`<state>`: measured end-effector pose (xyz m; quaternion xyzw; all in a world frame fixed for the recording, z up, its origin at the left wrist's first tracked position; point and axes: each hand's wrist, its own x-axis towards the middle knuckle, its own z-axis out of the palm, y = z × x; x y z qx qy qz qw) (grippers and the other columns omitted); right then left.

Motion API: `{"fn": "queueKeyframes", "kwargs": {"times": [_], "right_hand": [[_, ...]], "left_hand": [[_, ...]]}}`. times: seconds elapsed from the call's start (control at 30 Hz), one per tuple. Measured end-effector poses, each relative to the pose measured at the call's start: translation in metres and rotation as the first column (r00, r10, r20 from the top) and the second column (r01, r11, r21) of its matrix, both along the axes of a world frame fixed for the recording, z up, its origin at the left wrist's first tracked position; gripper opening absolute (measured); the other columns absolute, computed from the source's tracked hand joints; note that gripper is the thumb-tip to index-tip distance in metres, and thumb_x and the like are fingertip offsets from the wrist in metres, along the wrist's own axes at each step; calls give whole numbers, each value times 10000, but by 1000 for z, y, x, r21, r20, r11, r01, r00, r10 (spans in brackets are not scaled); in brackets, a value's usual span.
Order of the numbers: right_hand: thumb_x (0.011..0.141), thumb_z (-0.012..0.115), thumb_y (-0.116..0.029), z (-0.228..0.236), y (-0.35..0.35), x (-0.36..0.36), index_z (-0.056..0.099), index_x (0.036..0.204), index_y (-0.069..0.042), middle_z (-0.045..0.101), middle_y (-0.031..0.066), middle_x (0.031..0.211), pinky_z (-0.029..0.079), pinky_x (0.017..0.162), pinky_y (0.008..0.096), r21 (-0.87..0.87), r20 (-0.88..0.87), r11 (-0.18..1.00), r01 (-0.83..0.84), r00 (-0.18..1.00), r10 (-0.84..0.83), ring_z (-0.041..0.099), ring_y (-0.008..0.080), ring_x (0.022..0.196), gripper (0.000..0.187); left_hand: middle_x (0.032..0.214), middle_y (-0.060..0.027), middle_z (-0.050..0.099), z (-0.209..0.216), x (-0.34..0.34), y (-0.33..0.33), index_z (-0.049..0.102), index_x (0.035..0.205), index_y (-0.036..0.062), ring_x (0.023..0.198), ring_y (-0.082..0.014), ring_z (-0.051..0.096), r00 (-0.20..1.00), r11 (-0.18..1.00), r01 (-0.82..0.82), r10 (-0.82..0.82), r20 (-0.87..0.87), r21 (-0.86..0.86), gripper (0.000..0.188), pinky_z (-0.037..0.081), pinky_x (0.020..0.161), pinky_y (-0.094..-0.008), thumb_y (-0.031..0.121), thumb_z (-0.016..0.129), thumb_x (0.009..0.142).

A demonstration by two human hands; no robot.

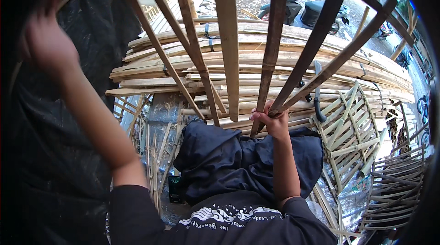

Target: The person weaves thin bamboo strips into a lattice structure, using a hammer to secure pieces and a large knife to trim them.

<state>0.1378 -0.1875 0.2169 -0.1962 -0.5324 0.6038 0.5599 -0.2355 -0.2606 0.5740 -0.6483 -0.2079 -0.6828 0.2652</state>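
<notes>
The right hand has its fingers curled tight around a bamboo slat of the fanned bamboo frame rising before the person, above a stack of split bamboo. The left hand is raised at the upper left, blurred; its fingers cannot be made out, perhaps loosely bent.

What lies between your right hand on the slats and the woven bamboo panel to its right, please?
In the head view, a dark-handled knife lies between the right hand and the woven panel, resting on the stacked bamboo strips.
</notes>
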Motion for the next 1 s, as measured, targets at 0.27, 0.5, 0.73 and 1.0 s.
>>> {"fn": "queueKeyframes", "kwargs": {"times": [0.27, 0.5, 0.73, 1.0], "right_hand": [[719, 705, 149, 9, -7, -12, 477, 666, -43, 665, 156, 738, 580, 627, 341, -12, -72, 995, -100, 993, 98, 693, 221, 696, 303], [715, 694, 143, -3, -11, -13, 488, 702, -33, 664, 162, 751, 571, 631, 358, -49, -34, 996, -72, 997, 70, 680, 234, 668, 272], [714, 699, 127, -11, -6, -16, 488, 691, -39, 661, 161, 735, 565, 617, 356, -48, -18, 998, -43, 999, 42, 674, 235, 657, 270], [705, 714, 115, -5, -6, -8, 490, 681, -40, 643, 144, 688, 552, 591, 348, -48, -22, 999, -5, 1000, 4, 663, 225, 627, 273]], "left_hand": [[1511, -135, 323, -376, 7, 36, 223, 1492, 49, 1420, -268, 262, 615, 186, 787, -310, 725, -588, 981, 245, 1131, -443, 682, 541, 813], [1469, -203, 356, -356, 78, 41, 241, 1467, -15, 1394, -290, 318, 292, -429, 733, -503, 814, -528, 1100, 290, 1128, -417, 362, 877, 653], [1086, -103, 644, -399, 114, 26, 542, 1173, 1, 1089, -219, 608, 504, -309, 760, -274, 819, -571, 424, 482, 937, -358, 231, 720, 864], [823, -68, 652, -416, 140, 21, 550, 930, 59, 850, -214, 692, 497, 178, 867, -247, 831, -466, 250, 562, 744, -352, 265, 687, 895]]}}
